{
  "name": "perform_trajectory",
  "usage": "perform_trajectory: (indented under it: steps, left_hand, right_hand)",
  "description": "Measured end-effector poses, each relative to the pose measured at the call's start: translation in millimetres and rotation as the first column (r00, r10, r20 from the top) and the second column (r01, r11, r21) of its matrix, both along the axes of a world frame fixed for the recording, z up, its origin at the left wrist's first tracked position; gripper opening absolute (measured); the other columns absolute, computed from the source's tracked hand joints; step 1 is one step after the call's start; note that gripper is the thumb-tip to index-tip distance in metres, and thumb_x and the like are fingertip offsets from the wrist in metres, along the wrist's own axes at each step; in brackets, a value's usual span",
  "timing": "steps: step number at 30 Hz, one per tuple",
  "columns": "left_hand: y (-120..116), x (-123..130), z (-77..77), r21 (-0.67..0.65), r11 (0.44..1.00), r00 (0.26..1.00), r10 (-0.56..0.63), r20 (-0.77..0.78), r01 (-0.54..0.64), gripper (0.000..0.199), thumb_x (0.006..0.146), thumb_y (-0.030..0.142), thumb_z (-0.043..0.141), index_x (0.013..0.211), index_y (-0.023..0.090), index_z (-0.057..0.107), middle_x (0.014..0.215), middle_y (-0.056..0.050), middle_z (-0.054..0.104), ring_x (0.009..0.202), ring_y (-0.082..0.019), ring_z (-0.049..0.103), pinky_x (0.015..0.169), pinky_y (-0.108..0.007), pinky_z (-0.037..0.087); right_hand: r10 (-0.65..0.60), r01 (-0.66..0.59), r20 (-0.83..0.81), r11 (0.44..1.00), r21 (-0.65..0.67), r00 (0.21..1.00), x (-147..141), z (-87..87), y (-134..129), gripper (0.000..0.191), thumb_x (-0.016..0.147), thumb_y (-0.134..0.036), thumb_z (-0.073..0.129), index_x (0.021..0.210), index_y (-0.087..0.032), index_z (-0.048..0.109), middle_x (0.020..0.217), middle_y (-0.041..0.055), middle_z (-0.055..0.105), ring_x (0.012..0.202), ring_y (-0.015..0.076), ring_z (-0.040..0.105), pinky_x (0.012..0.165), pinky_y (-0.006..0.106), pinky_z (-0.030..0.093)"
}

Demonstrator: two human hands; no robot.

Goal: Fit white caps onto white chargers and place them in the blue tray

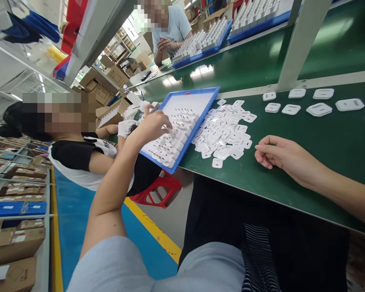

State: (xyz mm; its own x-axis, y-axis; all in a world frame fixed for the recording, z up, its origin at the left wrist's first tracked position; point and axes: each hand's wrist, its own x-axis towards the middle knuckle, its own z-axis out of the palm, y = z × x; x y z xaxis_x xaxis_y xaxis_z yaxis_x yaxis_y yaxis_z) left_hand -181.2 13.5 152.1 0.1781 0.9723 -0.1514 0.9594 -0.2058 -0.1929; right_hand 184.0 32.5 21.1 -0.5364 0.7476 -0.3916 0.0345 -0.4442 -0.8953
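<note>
My left hand reaches over a blue-rimmed tray, its fingers spread and slightly bent above rows of white plug housings with upright metal pins. No part shows in its fingers. Resting on the green table, my right hand has its fingers curled in, and nothing shows in them. Between the tray and that hand lies a heap of flat white square covers with rounded corners. Several small stacks of similar white covers stand beyond my right hand.
A co-worker sits close on the left, wearing a white glove. Across the green table, another person sits near more blue trays of pinned parts. A metal post rises behind the stacks. A red stool stands below.
</note>
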Motion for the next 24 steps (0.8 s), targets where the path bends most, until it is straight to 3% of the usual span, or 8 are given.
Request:
perform_trajectory:
  steps: [5, 9, 12, 15, 19, 24]
  left_hand:
    - [-6, -1, -12.4, 0.008, 1.0, 1.0, 0.008, 0.017, -0.008, 0.016, 0.088, 0.026, 0.061, 0.087, 0.026, 0.077, 0.1, -0.006, 0.075, 0.106, -0.027, 0.058, 0.109, -0.054, 0.014]
    - [2, -1, -22.6, -0.082, 0.997, 1.0, 0.008, 0.014, -0.007, 0.017, 0.084, 0.021, 0.06, 0.081, 0.026, 0.076, 0.101, -0.005, 0.076, 0.108, -0.027, 0.058, 0.11, -0.055, 0.012]
    - [3, 1, -18.2, -0.108, 0.993, 0.998, 0.044, 0.04, -0.039, 0.023, 0.084, 0.016, 0.054, 0.087, 0.025, 0.075, 0.105, -0.005, 0.076, 0.112, -0.027, 0.058, 0.11, -0.056, 0.011]
    - [0, 9, -9.0, -0.036, 0.997, 0.992, 0.074, 0.097, -0.071, 0.026, 0.091, 0.023, 0.048, 0.098, 0.024, 0.073, 0.11, -0.006, 0.074, 0.11, -0.026, 0.058, 0.107, -0.053, 0.017]
    - [-1, 28, -12.0, -0.059, 0.989, 0.989, 0.141, 0.035, -0.139, 0.032, 0.092, 0.044, 0.053, 0.082, 0.019, 0.071, 0.092, -0.007, 0.075, 0.096, -0.026, 0.062, 0.101, -0.051, 0.023]
    - [5, 42, -25.8, -0.001, 0.962, 0.961, 0.272, -0.038, -0.273, 0.019, 0.082, 0.033, 0.066, 0.072, 0.016, 0.069, 0.08, -0.007, 0.073, 0.081, -0.024, 0.063, 0.094, -0.048, 0.031]
  right_hand:
    - [-0.001, 0.001, 0.007, 1.0, 0.018, 1.0, -1, -0.5, 0, 0.023, 0.084, -0.034, 0.069, 0.075, -0.021, 0.053, 0.066, 0.0013, 0.061, 0.059, 0.0131, 0.048, 0.056, 0.029, 0.038]
    - [-0.002, 0.002, 0.0, 1.0, 0.018, 1.0, -1, -2.1, 0, 0.024, 0.085, -0.036, 0.069, 0.075, -0.021, 0.053, 0.066, 0.001, 0.061, 0.059, 0.0127, 0.048, 0.056, 0.028, 0.038]
    - [0.009, -0.009, -0.005, 1.0, 0.026, 1.0, 0, -3.2, 0, 0.026, 0.083, -0.039, 0.071, 0.075, -0.021, 0.053, 0.066, 0.0013, 0.061, 0.059, 0.0131, 0.049, 0.055, 0.028, 0.039]
    - [0.017, -0.016, -0.006, 0.999, 0.032, 1.0, 0, -3.0, 0, 0.026, 0.082, -0.038, 0.071, 0.075, -0.021, 0.053, 0.066, 0.001, 0.062, 0.058, 0.0128, 0.049, 0.055, 0.027, 0.039]
    - [0.013, -0.012, -0.007, 0.999, 0.038, 1.0, -1, -2.3, 0, 0.026, 0.083, -0.038, 0.069, 0.074, -0.021, 0.052, 0.065, 0.0009, 0.061, 0.057, 0.0123, 0.048, 0.055, 0.027, 0.039]
    - [0.02, -0.019, -0.011, 0.999, 0.042, 1.0, 0, -3.8, 0, 0.026, 0.083, -0.037, 0.07, 0.075, -0.021, 0.051, 0.065, 0.001, 0.062, 0.058, 0.0122, 0.049, 0.054, 0.027, 0.039]
